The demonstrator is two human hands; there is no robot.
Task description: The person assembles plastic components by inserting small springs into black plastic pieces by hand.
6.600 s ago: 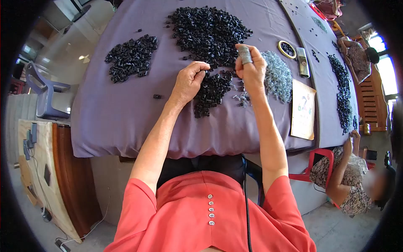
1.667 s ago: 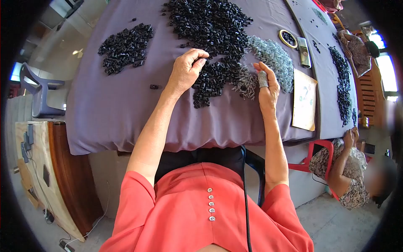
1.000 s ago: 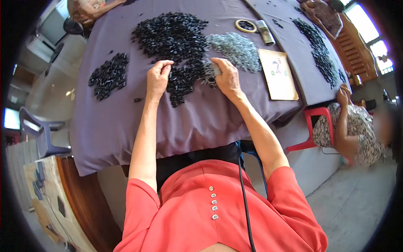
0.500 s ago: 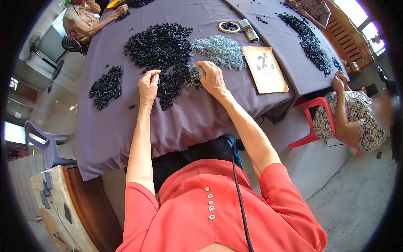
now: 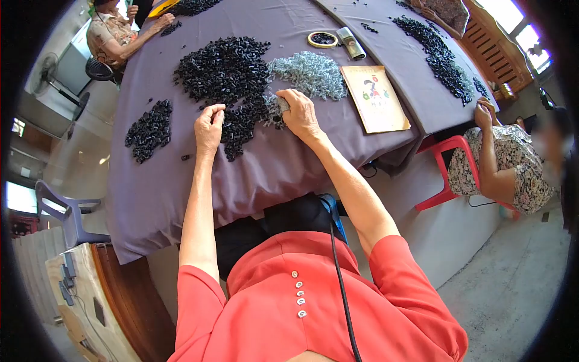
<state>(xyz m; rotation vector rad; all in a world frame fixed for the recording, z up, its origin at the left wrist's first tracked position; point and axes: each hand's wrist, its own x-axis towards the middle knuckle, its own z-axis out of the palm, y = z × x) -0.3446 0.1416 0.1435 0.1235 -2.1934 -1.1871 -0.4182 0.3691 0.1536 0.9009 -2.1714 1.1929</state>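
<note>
My left hand [image 5: 209,128] is closed in a pinch at the left edge of the lower black pile [image 5: 239,130]; what its fingertips hold is too small to make out. My right hand [image 5: 300,114] has its fingers curled beside the small clear pieces, and anything between them is hidden. Behind both hands lies the large heap of black pieces [image 5: 223,67]. It adjoins a heap of clear pieces [image 5: 310,75] on its right. A smaller black pile [image 5: 149,131] lies farther left, with a single black piece [image 5: 185,157] nearer my left forearm.
Right of the clear heap are a printed booklet [image 5: 375,99], a tape roll [image 5: 322,40] and a cylindrical container [image 5: 351,43]. One person [image 5: 111,36] is at the far left; another [image 5: 506,160] sits at the right by a long black pile [image 5: 437,59].
The view has swung right, bringing a person at the far left into sight. My right hand has come closer to the clear pieces' near edge; my left hand stays pinched by the black pile.
</note>
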